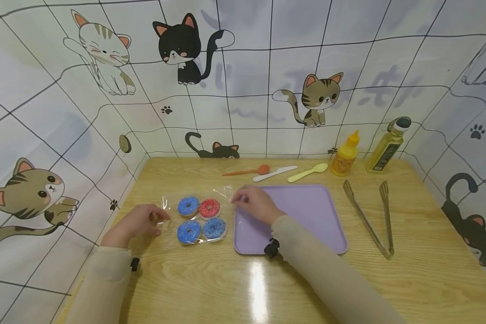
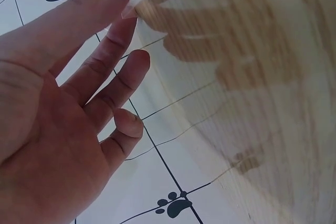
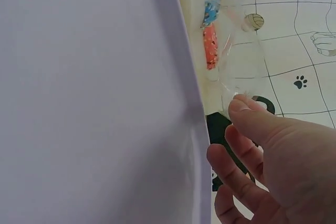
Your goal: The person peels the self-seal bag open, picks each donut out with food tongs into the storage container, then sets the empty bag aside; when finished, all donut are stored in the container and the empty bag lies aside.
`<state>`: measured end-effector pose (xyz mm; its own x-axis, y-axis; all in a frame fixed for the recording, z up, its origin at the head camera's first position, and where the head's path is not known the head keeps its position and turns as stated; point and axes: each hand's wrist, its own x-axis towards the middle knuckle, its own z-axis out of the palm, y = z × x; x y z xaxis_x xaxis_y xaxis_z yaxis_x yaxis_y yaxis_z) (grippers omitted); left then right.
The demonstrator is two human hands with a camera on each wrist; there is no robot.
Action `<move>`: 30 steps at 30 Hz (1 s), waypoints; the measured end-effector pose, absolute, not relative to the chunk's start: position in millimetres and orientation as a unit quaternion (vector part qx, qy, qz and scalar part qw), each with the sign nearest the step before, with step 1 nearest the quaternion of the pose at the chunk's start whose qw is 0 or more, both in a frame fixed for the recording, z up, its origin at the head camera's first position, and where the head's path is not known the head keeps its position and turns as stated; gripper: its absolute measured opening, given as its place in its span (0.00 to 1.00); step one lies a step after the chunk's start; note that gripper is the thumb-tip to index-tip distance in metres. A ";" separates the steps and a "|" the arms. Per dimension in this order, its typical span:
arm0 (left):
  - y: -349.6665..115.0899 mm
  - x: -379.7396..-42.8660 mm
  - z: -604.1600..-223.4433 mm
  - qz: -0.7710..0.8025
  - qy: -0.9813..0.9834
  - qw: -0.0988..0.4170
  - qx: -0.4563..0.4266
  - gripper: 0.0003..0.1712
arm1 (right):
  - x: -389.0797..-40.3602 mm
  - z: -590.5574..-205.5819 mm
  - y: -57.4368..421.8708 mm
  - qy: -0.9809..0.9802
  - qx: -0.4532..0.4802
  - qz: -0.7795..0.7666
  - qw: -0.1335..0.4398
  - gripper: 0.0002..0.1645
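Note:
A clear plastic bag (image 1: 225, 192) lies on the table's left half with several toy donuts inside: blue ones (image 1: 189, 231) and a red one (image 1: 209, 208), all sprinkled. At the bag's left edge my left hand (image 1: 139, 221) pinches the film between thumb and index finger; in the left wrist view the other fingers of that hand (image 2: 79, 98) are loosely bent. My right hand (image 1: 258, 204) reaches over the tray's left side and pinches the bag's upper right corner. The right wrist view shows the thumb (image 3: 257, 116) on the film, close past the tray's rim.
A lilac tray (image 1: 308, 220) stands right of the bag. Behind it lie an orange spoon (image 1: 263, 169), a white knife (image 1: 275, 173) and a yellow spoon (image 1: 308, 173). Further right are a yellow squeeze bottle (image 1: 344, 157), an oil bottle (image 1: 386, 148) and metal tongs (image 1: 368, 222).

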<state>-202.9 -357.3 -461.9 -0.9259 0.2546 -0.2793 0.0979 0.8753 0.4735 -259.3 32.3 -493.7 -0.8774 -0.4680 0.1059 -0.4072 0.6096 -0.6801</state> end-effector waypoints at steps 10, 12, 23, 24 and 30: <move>-361.7 -200.3 -465.1 0.228 0.956 0.159 0.095 0.24 | -253.3 -491.3 47.9 0.910 -0.213 -0.354 0.035 0.02; -361.5 -200.1 -464.1 0.226 0.957 0.156 0.097 0.24 | -254.2 -492.0 50.2 0.910 -0.215 -0.353 0.037 0.02; -356.3 -202.6 -460.8 0.214 0.959 0.155 0.103 0.25 | -265.7 -493.6 61.5 0.874 -0.209 -0.437 0.036 0.10; -355.7 -203.1 -460.6 0.213 0.959 0.156 0.102 0.25 | -267.2 -493.3 60.8 0.873 -0.221 -0.434 0.034 0.11; -354.4 -204.1 -459.5 0.210 0.960 0.149 0.110 0.24 | -272.0 -489.3 46.4 0.873 -0.273 -0.402 0.035 0.18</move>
